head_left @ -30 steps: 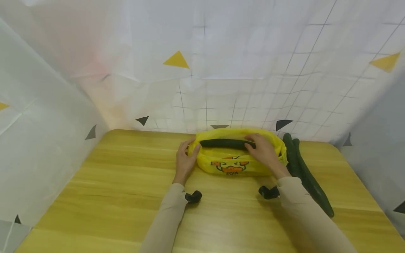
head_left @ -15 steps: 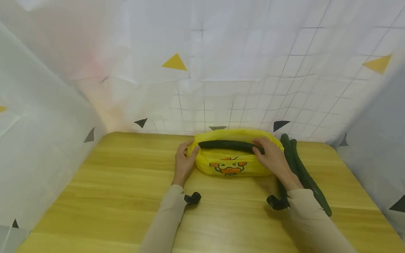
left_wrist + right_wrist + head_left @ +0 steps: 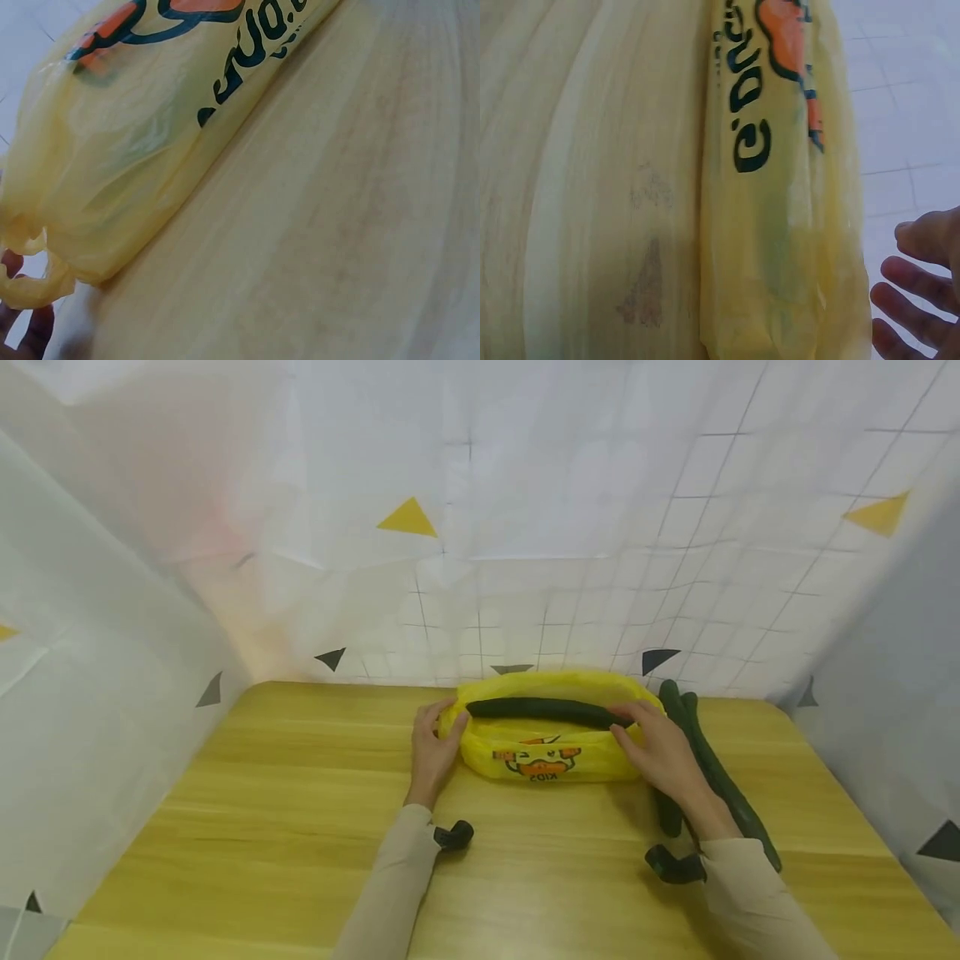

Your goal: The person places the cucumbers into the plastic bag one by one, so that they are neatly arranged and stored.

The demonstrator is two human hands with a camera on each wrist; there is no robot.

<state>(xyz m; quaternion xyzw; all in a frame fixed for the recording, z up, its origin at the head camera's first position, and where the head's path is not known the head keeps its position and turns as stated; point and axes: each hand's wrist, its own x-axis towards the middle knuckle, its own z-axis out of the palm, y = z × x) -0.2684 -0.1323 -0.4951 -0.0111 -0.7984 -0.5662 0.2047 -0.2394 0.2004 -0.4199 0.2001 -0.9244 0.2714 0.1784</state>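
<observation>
A yellow plastic bag (image 3: 600, 764) with a cartoon print lies on its side across the far part of the table, mouth spread open. Inside the mouth a long dark green cucumber (image 3: 536, 710) stretches from end to end. My left hand (image 3: 432, 756) holds the bag's left end; in the left wrist view its fingers hook a bag loop (image 3: 34, 291). Over the bag's right end is my right hand (image 3: 663, 758), close to the cucumber's right tip. Its fingers (image 3: 911, 292) look loosely bent and apart from each other in the right wrist view, with nothing between them.
More cucumbers (image 3: 723, 781) lie to the right of the bag, and a dark green end (image 3: 668, 814) shows beside the right wrist. White sheeting (image 3: 525, 610) with grid lines rises behind the wooden table (image 3: 247, 827).
My right hand has slid right along the cucumber to the bag's right end, exposing more of it. The left hand keeps its hold on the bag. The view has shifted slightly.
</observation>
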